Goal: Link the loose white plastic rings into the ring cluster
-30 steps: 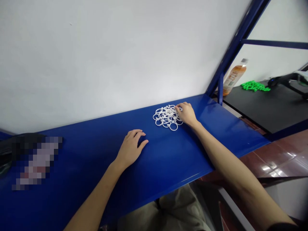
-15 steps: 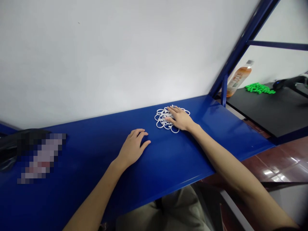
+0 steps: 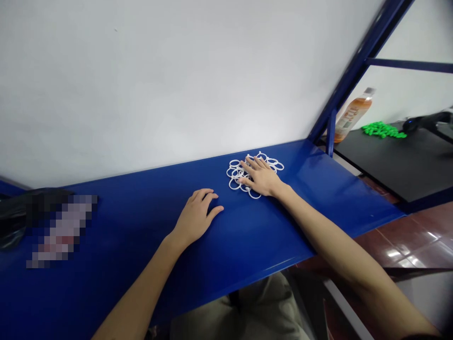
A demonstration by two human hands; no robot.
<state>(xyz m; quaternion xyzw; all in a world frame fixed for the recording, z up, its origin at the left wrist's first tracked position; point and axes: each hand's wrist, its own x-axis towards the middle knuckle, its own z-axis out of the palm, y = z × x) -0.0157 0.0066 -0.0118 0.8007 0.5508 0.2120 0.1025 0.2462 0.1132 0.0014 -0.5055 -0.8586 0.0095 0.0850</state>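
Note:
Several thin white plastic rings [image 3: 236, 173], each with a small knob, lie in a loose, overlapping cluster on the blue tabletop [image 3: 123, 226]. My right hand [image 3: 264, 181] rests palm down over the middle of them, fingers spread, so the rings beneath the palm are hidden. Rings show around its fingers on the left, at the back and on the right. To the left and nearer to me, my left hand [image 3: 195, 216] lies on the bare tabletop, fingers slightly bent and thumb apart, holding nothing.
A black plastic bag [image 3: 12, 222] and a blurred-out item [image 3: 65, 231] lie at the left. A white wall [image 3: 177, 80] stands behind the table. Beyond the blue frame [image 3: 348, 80] at the right, a black table [image 3: 382, 165] holds a drink bottle [image 3: 354, 115] and green pieces [image 3: 384, 130].
My right hand has shifted slightly left and its fingers have spread. The rings are spread wider, reaching further back and right. My left hand has stayed in place.

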